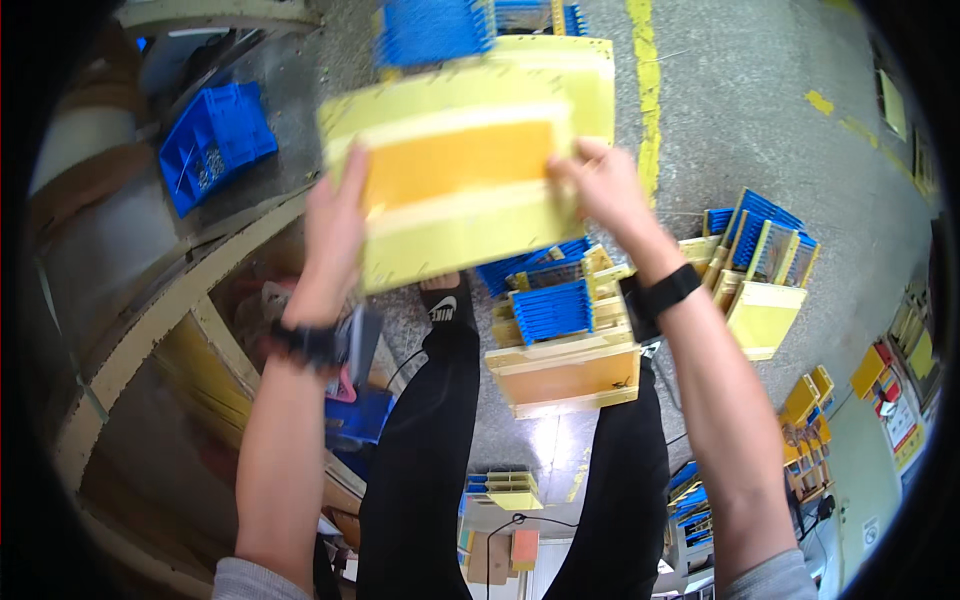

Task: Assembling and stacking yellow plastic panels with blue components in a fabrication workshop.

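Note:
A flat pale-yellow panel (450, 235) with an orange band across its middle is held up, tilted and slightly blurred. My left hand (335, 225) grips its left edge, thumb on the upper face. At the opposite edge, the fingers of my right hand (605, 190) pinch the panel. Partly hidden behind it lies another yellow panel (592, 75) with small dark marks along its rim. A blue slatted piece (435, 32) rests just beyond the held panel. Below my right hand stands a stack of blue and yellow framed parts (553, 310), with an orange-faced board (570, 378) nearest my legs.
A blue bin (217, 145) with small metal pieces sits at the left, beside a worn-edged bench frame (150, 310). More blue and yellow framed parts (765, 260) lean together on the floor at right. A yellow line (646, 95) runs along the floor. My legs straddle the near stack.

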{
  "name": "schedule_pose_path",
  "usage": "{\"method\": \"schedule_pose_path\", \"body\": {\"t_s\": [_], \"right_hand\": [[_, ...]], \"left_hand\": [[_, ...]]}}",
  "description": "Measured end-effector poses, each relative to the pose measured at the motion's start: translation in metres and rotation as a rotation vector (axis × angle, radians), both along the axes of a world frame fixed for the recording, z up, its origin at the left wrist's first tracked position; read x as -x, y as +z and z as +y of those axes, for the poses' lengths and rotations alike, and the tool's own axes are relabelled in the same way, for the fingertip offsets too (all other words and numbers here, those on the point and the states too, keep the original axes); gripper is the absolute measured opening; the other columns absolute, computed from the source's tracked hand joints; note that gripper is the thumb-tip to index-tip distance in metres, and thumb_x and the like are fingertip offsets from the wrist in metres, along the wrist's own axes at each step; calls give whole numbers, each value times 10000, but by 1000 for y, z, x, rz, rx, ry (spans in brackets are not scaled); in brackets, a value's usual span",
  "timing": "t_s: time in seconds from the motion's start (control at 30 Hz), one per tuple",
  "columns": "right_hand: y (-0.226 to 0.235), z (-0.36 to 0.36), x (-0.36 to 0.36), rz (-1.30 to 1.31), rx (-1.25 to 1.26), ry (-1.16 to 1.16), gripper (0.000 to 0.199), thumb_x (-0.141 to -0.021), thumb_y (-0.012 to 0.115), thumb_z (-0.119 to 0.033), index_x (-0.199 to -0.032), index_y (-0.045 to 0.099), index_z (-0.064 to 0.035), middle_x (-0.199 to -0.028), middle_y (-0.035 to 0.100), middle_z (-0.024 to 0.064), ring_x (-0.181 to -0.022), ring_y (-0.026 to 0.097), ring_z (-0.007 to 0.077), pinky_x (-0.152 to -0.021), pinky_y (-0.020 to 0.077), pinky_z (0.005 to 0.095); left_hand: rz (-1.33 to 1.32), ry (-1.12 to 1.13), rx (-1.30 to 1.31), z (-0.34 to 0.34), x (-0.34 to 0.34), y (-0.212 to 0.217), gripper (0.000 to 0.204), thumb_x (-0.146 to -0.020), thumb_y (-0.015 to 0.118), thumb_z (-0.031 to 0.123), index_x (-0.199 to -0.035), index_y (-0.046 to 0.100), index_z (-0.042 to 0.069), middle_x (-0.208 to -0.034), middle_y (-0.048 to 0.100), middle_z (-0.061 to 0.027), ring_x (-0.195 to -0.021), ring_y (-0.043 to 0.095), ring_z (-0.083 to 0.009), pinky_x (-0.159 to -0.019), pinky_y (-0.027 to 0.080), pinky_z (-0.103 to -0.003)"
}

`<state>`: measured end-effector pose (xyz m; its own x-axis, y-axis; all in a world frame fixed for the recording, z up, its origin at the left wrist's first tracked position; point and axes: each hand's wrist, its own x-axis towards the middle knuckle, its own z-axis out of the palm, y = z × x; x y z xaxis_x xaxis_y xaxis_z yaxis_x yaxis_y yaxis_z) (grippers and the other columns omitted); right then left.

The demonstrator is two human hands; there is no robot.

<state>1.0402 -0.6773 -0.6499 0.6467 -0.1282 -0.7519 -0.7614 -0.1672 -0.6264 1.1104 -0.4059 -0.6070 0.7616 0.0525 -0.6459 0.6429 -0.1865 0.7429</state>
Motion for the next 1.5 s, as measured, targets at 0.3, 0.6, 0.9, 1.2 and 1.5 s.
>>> {"method": "schedule_pose_path", "body": {"t_s": [0.3, 0.6, 0.9, 1.2, 1.5], "right_hand": [[-91, -76, 53, -58, 462, -171, 296, -893, 620, -269, -1030, 712, -23, -935, 715, 196, -894, 703, 332, -789, 534, 399], [-136, -80, -1, 41, 263, -22, 327, -894, 604, -277, -1037, 689, 5, -893, 711, 184, -820, 671, 382, -737, 523, 428], [-112, -57, 44, -570, 896, 364, 232, -889, 648, -186, -1112, 651, -120, -986, 642, 84, -798, 672, 306, -679, 554, 402], [-109, -88, 24, -739, 1026, 1192, 177, -812, 580, -121, -952, 655, -41, -840, 623, 48, -726, 647, 202, -590, 518, 344], [-107, -78, 3, -829, 1036, 1602, 103, -775, 595, -133, -775, 656, -50, -719, 612, 71, -637, 641, 190, -501, 480, 330]], "left_hand": [[-78, 274, -520, 60, 96, 99, 388, -1024, 547, 294, -1146, 611, -69, -1103, 664, -110, -935, 621, -129, -812, 501, -279], [-203, -42, -681, 72, 71, -13, 402, -1010, 562, 310, -1115, 625, -72, -999, 706, -150, -863, 657, -179, -776, 502, -326], [-292, -128, -794, 63, 61, -63, 403, -1002, 563, 327, -1046, 631, -67, -961, 702, -222, -880, 686, -301, -785, 504, -385], [-399, -103, -861, 69, 65, -75, 390, -1006, 555, 322, -1028, 617, -63, -940, 697, -235, -867, 686, -353, -762, 507, -412], [-381, -123, -926, 63, 68, -79, 386, -1002, 544, 320, -964, 598, -61, -906, 663, -267, -868, 636, -452, -735, 487, -486]]}}
